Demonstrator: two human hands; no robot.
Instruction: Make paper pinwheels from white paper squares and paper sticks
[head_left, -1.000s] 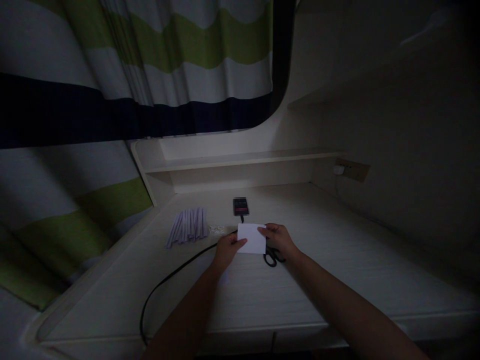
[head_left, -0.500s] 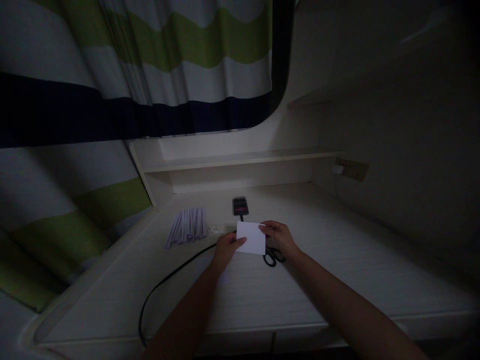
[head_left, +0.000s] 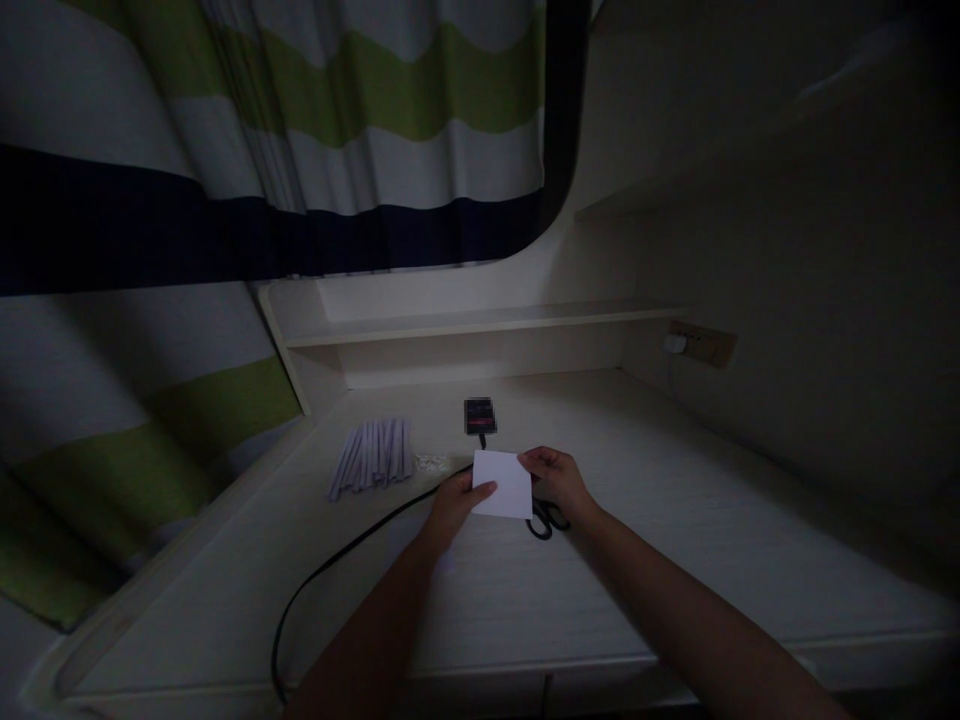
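Holding a small white rectangular sheet of paper (head_left: 504,484) a little above the pale wooden table (head_left: 675,520), just below the centre of the frame, the person has one hand at each short edge. The left hand (head_left: 452,505) pinches the sheet's left edge, thumb lying across the top face and fingers curled under it. The right hand (head_left: 556,482) closes on the right edge in the same way, fingertips bent over the upper right corner. The sheet looks thin and very light, and it stays nearly flat between the two grips, so it probably has some slight stiffness yet would bend, crease or tear easily. A light pinch near the edges or corners seems the sensible hold; squeezing the middle would likely crumple it.

Partly under the right hand lie black-handled scissors (head_left: 546,519), their loops showing just beside the sheet's lower right corner. A black cable (head_left: 330,570) curves away toward the lower left, and a small dark phone (head_left: 479,415) rests behind the sheet. Left of centre lies a fan of pale folded paper strips (head_left: 373,456).
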